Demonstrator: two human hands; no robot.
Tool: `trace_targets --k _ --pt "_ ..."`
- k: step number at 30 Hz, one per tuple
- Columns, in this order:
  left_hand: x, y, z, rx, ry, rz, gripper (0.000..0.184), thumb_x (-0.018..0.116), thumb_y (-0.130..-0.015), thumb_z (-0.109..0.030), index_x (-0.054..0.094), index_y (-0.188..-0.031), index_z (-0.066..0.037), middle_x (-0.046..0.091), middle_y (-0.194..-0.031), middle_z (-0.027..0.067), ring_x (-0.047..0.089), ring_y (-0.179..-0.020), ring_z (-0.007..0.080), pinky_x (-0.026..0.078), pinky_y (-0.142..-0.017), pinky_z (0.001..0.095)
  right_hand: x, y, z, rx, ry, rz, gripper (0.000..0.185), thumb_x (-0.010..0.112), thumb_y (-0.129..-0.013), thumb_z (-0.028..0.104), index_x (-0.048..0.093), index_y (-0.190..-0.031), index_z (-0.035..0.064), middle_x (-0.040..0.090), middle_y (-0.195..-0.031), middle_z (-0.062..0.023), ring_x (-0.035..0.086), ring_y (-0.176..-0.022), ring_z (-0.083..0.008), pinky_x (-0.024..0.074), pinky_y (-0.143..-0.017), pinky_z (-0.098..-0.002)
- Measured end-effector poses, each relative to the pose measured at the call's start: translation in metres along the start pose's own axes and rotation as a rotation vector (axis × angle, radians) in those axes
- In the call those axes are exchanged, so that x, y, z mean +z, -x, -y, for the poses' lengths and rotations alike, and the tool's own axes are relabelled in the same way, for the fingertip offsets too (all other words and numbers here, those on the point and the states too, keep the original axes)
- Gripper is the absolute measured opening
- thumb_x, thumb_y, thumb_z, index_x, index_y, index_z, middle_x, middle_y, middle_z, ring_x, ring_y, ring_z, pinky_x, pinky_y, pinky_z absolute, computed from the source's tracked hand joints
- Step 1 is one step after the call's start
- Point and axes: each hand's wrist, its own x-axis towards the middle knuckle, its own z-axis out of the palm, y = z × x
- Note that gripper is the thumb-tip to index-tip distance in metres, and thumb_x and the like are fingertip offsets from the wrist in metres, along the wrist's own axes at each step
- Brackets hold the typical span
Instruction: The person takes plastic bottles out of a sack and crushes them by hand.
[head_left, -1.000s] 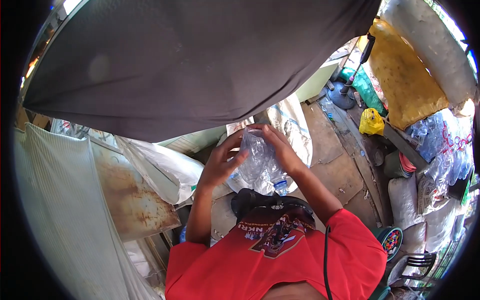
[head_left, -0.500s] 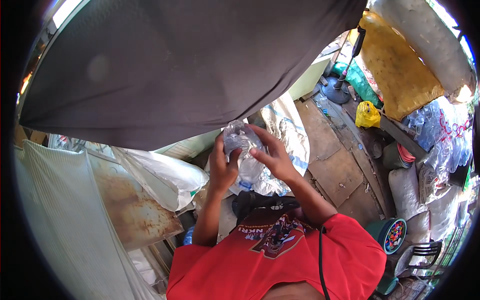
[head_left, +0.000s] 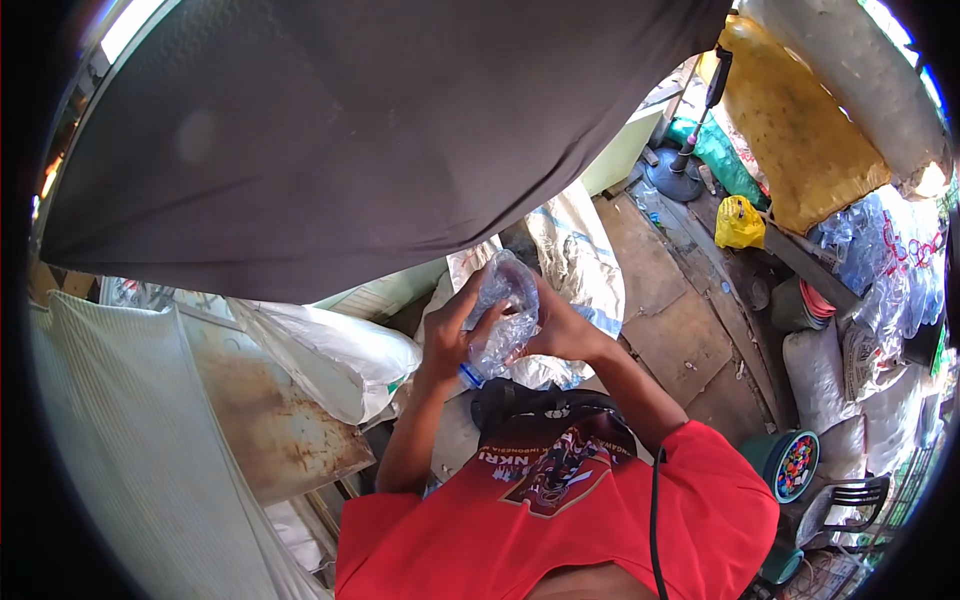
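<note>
A crumpled clear plastic bottle (head_left: 507, 290) is between my two hands, in front of my red shirt, with a blue piece at its lower end. My left hand (head_left: 447, 328) wraps round the bottle's left side, thumb across it. On the right side, my right hand (head_left: 553, 326) is closed against the bottle, its fingers partly behind the plastic. Below and behind the hands lies an open white woven sack (head_left: 580, 250) with blue stripes.
A dark cloth (head_left: 380, 130) hangs over the upper left. White sacking (head_left: 330, 350) and a rusty panel (head_left: 270, 420) are at the left. To the right are a yellow bag (head_left: 739, 223), a bucket of coloured caps (head_left: 797, 466), a black chair (head_left: 858, 495) and full sacks (head_left: 818, 370).
The bottle has turned and been squeezed between my hands. My right hand has moved from the bottle's top down to its right side. The view has shifted slightly.
</note>
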Motion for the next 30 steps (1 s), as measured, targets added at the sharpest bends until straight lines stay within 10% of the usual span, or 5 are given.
trace_targets --k 12,17,22,28,30 --pt "0.008 0.01 0.025 -0.054 0.104 0.042 0.045 0.064 -0.089 -0.026 0.058 -0.13 -0.006 0.059 -0.114 0.0165 0.061 -0.1 0.0286 0.049 -0.084 0.0362 0.018 -0.01 0.008 0.053 0.004 -0.269 0.116 0.096 -0.051 0.021 0.026 -0.141 0.0035 0.042 -0.134 -0.0132 0.039 -0.13 -0.0237 0.0311 -0.11 -0.0379" --pt "0.039 0.053 0.026 -0.508 1.284 -0.108 0.076 0.041 -0.097 -0.055 0.034 -0.144 0.004 0.044 -0.144 0.0146 0.038 -0.136 0.0255 0.025 -0.113 0.0372 0.022 -0.017 -0.003 0.066 0.018 -0.52 0.105 0.092 -0.061 0.018 0.025 -0.14 0.0016 0.047 -0.129 -0.0194 0.051 -0.121 -0.0268 0.042 -0.103 -0.038" --pt "0.044 0.041 0.0 -0.319 0.661 -0.159 0.102 0.063 -0.075 -0.073 0.04 -0.138 0.004 0.047 -0.137 0.0161 0.045 -0.128 0.0253 0.036 -0.105 0.0389 0.043 -0.011 -0.003 0.104 -0.215 -0.568 0.106 0.088 -0.065 0.017 0.016 -0.141 0.0026 0.041 -0.13 -0.0181 0.044 -0.124 -0.0278 0.0384 -0.105 -0.0383" --pt "0.033 0.038 -0.001 -0.316 0.646 -0.369 0.058 0.067 -0.088 -0.046 0.059 -0.116 0.005 0.064 -0.112 0.0113 0.061 -0.098 0.0198 0.048 -0.084 0.0345 0.027 0.003 -0.018 -0.043 -0.673 -0.207 0.11 0.079 -0.074 0.004 0.0 -0.15 0.008 0.031 -0.143 -0.0179 0.039 -0.132 -0.0289 0.0399 -0.105 -0.0403" --pt "0.03 0.042 0.002 -0.362 0.624 -0.335 0.053 0.062 -0.092 -0.045 0.061 -0.113 0.004 0.066 -0.103 0.0087 0.062 -0.089 0.0172 0.048 -0.079 0.0325 0.028 0.003 -0.005 0.024 -0.505 -0.317 0.096 0.082 -0.07 0.002 0.02 -0.144 0.0031 0.043 -0.136 -0.0148 0.048 -0.123 -0.025 0.0435 -0.101 -0.0381"
